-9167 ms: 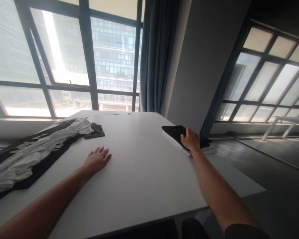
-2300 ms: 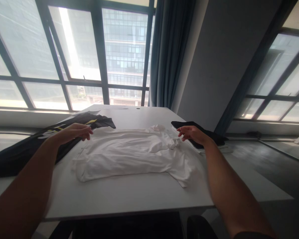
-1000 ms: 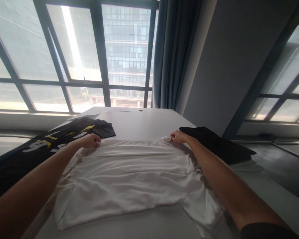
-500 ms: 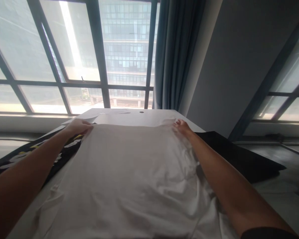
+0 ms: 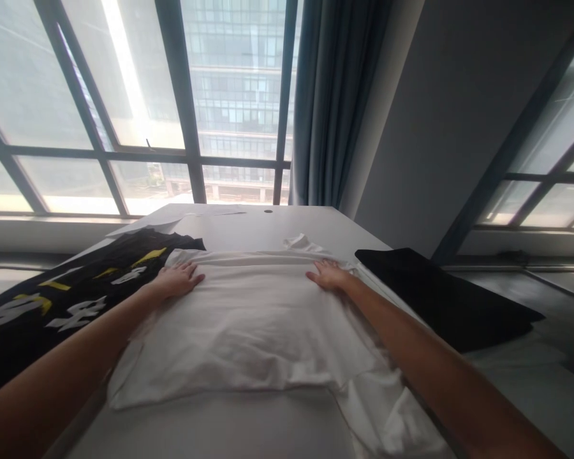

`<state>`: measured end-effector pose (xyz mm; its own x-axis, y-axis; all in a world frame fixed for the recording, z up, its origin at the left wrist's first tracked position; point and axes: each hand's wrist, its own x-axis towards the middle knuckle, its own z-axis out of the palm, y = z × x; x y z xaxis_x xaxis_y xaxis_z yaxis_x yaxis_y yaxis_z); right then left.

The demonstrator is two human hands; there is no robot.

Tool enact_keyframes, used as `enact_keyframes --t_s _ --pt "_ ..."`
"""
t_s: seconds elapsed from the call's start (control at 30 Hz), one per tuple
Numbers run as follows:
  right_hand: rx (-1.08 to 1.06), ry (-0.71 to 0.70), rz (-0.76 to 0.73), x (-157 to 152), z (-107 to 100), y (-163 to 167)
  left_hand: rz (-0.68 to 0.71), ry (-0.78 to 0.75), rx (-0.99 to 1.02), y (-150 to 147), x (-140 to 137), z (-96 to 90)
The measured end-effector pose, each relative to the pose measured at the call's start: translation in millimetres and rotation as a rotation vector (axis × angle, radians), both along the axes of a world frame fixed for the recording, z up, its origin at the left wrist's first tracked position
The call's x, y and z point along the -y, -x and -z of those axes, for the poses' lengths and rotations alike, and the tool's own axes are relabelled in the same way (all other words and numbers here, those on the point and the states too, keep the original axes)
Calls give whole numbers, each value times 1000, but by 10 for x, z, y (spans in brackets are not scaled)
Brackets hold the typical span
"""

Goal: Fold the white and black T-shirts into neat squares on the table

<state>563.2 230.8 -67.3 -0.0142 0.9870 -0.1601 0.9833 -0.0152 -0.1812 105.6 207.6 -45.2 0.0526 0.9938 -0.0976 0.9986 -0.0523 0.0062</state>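
Note:
A white T-shirt (image 5: 258, 319) lies spread over the white table (image 5: 249, 424), creased toward its near edge. My left hand (image 5: 179, 279) rests flat on its far left part, fingers apart. On the far right part lies my right hand (image 5: 329, 274), also flat with the fingers spread. Neither hand grips the cloth. One sleeve bunches at the near right, and a small fold of white cloth sticks out beyond my right hand. Left of the shirt, partly behind my left forearm, is a black garment (image 5: 124, 255) with white and yellow print.
A folded black cloth (image 5: 440, 296) lies along the table's right side. Thin white sheets (image 5: 167, 224) lie at the far left. Beyond the far edge are windows (image 5: 239, 95) and a blue-grey curtain (image 5: 323, 108). A dark wall (image 5: 435, 127) stands to the right.
Both hands have let go of the shirt's far edge and now lie flat on it, nearer to me. The shirt has come down onto the table, uncovering more of the printed black garment.

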Motion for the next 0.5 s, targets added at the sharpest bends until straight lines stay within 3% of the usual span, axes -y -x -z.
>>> enact_keyframes --t_s 0.13,0.27,0.37,0.5 --pt "41 69 30 -59 -53 -66 34 -23 24 86 -201 98" --pt "23 -11 1 -50 -47 -87 35 -60 54 59 -252 137" --pt "-6 -129 -4 74 -29 -106 45 -108 75 49 -122 99" --pt "-20 -220 -67 436 -53 -211 151 -131 96 105 267 33"
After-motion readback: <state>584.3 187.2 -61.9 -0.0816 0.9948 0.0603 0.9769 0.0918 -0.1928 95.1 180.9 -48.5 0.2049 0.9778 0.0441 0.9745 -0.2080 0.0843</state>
